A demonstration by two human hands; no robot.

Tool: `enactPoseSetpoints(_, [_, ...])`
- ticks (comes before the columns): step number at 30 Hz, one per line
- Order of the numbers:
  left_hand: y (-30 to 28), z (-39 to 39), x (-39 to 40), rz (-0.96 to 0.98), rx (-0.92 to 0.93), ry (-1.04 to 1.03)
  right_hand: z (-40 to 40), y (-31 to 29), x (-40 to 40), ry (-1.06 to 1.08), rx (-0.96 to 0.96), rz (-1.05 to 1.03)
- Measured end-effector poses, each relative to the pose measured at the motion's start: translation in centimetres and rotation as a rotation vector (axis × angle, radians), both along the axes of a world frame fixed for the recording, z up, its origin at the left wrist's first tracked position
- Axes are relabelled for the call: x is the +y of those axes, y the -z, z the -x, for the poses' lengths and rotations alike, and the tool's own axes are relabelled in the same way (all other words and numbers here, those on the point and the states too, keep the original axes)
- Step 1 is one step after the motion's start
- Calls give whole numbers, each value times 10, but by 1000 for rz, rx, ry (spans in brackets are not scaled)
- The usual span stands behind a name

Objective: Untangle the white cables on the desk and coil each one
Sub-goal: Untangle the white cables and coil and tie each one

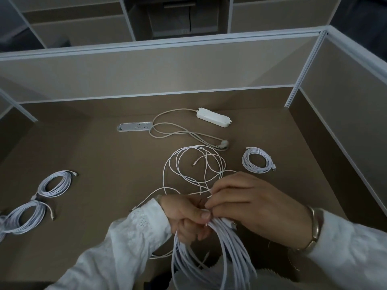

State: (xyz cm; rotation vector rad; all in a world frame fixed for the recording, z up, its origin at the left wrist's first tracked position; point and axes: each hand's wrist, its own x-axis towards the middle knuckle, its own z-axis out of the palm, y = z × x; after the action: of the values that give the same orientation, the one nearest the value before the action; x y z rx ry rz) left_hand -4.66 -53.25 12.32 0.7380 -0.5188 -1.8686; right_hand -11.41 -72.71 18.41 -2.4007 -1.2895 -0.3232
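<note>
The left hand (pixel 188 214) is gripping the top of a half-wound white cable bundle (pixel 228 252), thumb pressing the strands, while the right hand (pixel 249 204) is pinching a strand of the same cable just beside it. The loose tangle (pixel 196 166) is lying on the counter (pixel 104 155) just beyond the hands, between them and the white power strip (pixel 213 117). One finished coil (pixel 257 160) is sitting right of the tangle, and two more coils (pixel 55 183) (pixel 27 219) are resting well to its left.
</note>
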Motion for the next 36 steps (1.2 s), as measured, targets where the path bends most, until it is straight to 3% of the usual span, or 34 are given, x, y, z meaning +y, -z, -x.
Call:
enactPoseSetpoints(6, [-16,-8,-5,-157,-198,-3,-12,-16,-1,-44,87,218])
enactPoseSetpoints(12, [-37,-8,-16,-365,-881,-119,-17,-13,-3,89,325,115])
enactPoseSetpoints(15, [-42,-2,-19,-309,-1300,-213,-25,-6,-4,194,445,21])
enactPoseSetpoints(19, [-42,11,-27,-379,-1573,-325,-37,4,-6,252,609,-87])
enactPoseSetpoints(22, [-40,13,-27,-343,-1623,-362,-42,5,-9,233,723,-119])
enactPoseSetpoints(29, [-31,7,-20,-278,-1388,-352,-46,4,-8,105,751,-15])
enactPoseSetpoints(33, [-27,4,-19,-358,-1272,-354,-51,1,-9,99,815,15])
enactPoseSetpoints(36, [-33,4,-26,-410,-1428,-318,-54,3,-5,186,738,84])
